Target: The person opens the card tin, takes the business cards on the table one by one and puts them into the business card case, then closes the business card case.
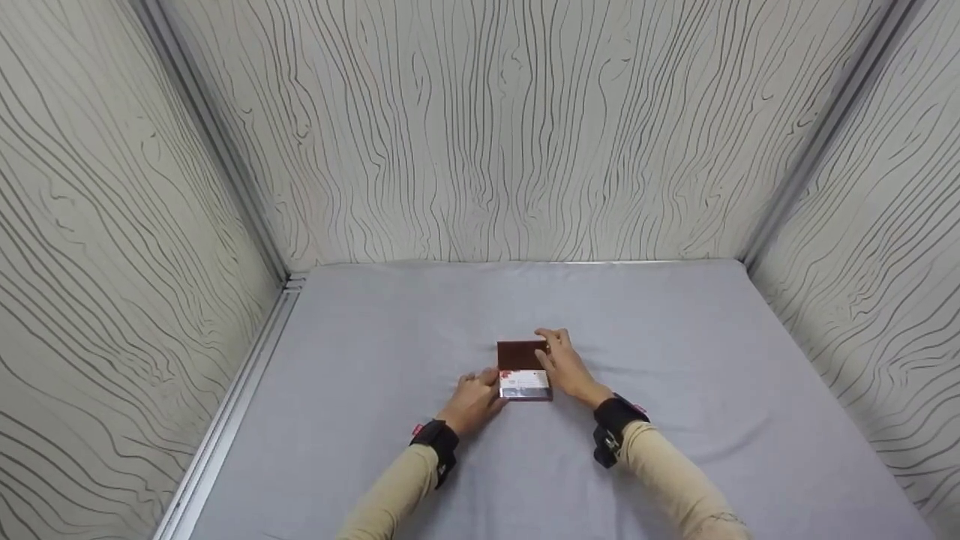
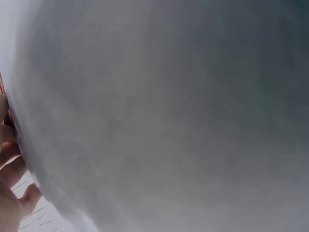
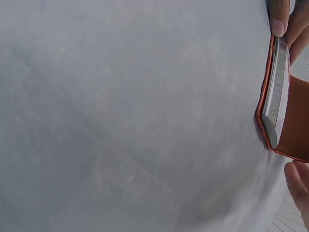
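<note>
A brown card case lies on the grey cloth with its lid raised at the far side. White printed cards with a red corner show in its near half. At the left end, my left hand grips the case; the right wrist view shows its thumb on the near edge. The case's silvery metal tray appears there from the side. My right hand holds the lid's right edge between thumb and index finger. In the left wrist view only part of the left hand shows.
Grey cloth covers the table, with light creases. Pale wood-grain panels stand at the back and both sides, and a metal rail runs along the left edge. Each wrist wears a black strap with a camera.
</note>
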The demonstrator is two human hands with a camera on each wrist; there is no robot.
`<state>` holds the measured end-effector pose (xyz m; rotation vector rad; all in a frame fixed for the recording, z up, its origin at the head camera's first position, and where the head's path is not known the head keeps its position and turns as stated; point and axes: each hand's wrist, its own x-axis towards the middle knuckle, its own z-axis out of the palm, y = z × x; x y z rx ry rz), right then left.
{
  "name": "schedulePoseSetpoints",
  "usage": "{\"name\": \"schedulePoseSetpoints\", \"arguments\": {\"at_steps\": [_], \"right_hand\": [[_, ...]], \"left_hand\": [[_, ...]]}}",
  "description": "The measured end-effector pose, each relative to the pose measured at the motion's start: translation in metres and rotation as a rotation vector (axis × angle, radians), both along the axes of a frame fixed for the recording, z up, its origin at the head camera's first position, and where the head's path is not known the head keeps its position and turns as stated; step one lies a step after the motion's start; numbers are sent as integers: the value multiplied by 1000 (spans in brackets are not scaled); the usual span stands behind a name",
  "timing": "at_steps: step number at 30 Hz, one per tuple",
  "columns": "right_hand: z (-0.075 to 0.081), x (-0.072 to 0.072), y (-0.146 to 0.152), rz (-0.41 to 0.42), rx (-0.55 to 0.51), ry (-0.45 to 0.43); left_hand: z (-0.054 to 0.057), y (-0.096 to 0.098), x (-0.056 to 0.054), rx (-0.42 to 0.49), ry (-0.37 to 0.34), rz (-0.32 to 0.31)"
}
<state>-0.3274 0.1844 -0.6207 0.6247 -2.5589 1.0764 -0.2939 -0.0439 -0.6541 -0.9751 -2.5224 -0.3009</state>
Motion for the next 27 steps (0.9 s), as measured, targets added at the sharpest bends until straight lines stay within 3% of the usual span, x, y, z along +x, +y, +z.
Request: {"name": "schedulePoseSetpoints", "arguments": {"at_steps": [6, 18, 27], "right_hand": [[0, 5, 4, 52, 51, 49], [-6, 12, 23, 227, 177, -56], [-8, 20, 28, 268, 230, -56]], "left_hand": [[2, -1, 2, 7, -19, -13], [5, -1, 3, -25, -50, 15], [3, -2, 2, 11, -91, 6]]}}
